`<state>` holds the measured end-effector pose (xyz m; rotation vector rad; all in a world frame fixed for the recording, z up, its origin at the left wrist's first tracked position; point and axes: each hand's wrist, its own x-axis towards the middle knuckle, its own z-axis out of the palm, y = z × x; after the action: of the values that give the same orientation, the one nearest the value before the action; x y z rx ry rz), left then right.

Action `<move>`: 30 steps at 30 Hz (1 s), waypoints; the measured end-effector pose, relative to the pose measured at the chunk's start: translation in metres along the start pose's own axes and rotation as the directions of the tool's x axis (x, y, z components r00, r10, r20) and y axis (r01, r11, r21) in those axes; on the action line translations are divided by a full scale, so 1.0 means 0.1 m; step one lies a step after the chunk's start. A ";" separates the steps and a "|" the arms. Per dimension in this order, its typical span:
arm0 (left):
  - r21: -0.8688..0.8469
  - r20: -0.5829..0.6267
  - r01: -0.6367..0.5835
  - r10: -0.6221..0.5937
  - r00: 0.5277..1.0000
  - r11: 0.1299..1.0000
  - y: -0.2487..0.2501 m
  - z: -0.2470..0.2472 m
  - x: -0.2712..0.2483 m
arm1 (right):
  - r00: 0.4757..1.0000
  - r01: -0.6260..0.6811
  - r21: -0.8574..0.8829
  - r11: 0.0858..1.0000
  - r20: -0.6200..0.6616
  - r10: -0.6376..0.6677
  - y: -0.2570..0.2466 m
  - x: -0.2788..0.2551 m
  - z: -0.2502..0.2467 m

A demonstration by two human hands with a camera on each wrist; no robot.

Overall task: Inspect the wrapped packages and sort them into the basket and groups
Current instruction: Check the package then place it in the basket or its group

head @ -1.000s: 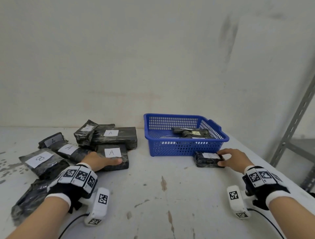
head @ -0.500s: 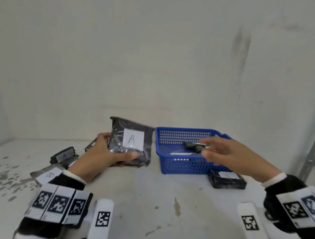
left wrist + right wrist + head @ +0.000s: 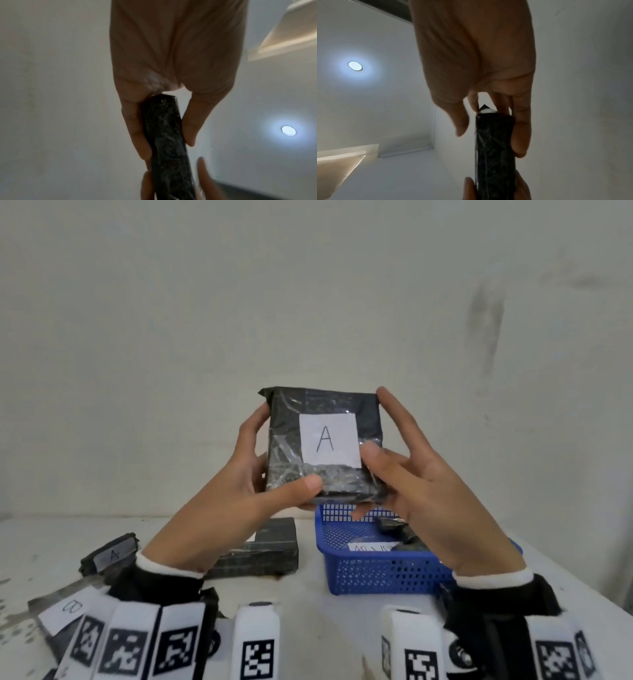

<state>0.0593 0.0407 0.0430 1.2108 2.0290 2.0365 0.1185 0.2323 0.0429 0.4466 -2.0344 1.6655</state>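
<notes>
Plain off-white wall fills the background above a scuffed white bench (image 3: 342, 621), and both hands hold a flat rectangular package wrapped in shiny black plastic with a white paper label marked "A" (image 3: 329, 440) up in the air, above the near rim of a blue perforated plastic basket (image 3: 376, 573). From the head view the package's broad labelled face is turned toward the camera, its long axis roughly upright and the letter reading right way up. The left hand (image 3: 246, 484) grips the left edge and lower corner, thumb across the front and fingers behind; the right hand (image 3: 418, 484) pinches the right side, thumb on the front near the label, forefinger stretched up along the right edge. The wrist views show what the head view cannot: the package edge-on as a slim dark slab (image 3: 168, 142), clamped between the left thumb and fingers, and likewise between the right thumb and fingers (image 3: 494, 148), with a round ceiling light (image 3: 355, 66) overhead. Only the head view shows the bench: another black wrapped package (image 3: 400, 530) and a white slip lie inside the basket, a dark block-shaped package (image 3: 263, 553) lies just left of it, and further left are more black packages, one labelled "A" (image 3: 109, 556) and one labelled "B" (image 3: 65, 609). Bare bench surface lies in front of the basket and the block, and the air around the raised package is clear on all sides.
</notes>
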 end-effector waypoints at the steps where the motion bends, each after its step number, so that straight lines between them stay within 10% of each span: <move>1: 0.005 0.005 -0.001 0.001 1.000 1.000 -0.01 -0.01 0.00 | 1.000 -0.004 -0.020 1.000 0.013 0.004 0.00 0.01 -0.02; 6: -0.028 0.114 -0.015 0.018 0.993 1.000 -0.07 -0.13 -0.02 | 0.996 0.007 -0.021 1.000 0.088 -0.005 0.01 0.01 -0.08; 30: 0.200 -0.100 -0.075 0.097 0.990 0.977 0.03 0.06 -0.05 | 0.996 0.084 -0.075 0.994 -0.033 -0.087 -0.12 -0.04 0.07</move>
<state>0.0677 0.0424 0.0422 1.2641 2.3159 2.0216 0.1273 0.2231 0.0490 0.4678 -2.0141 1.5317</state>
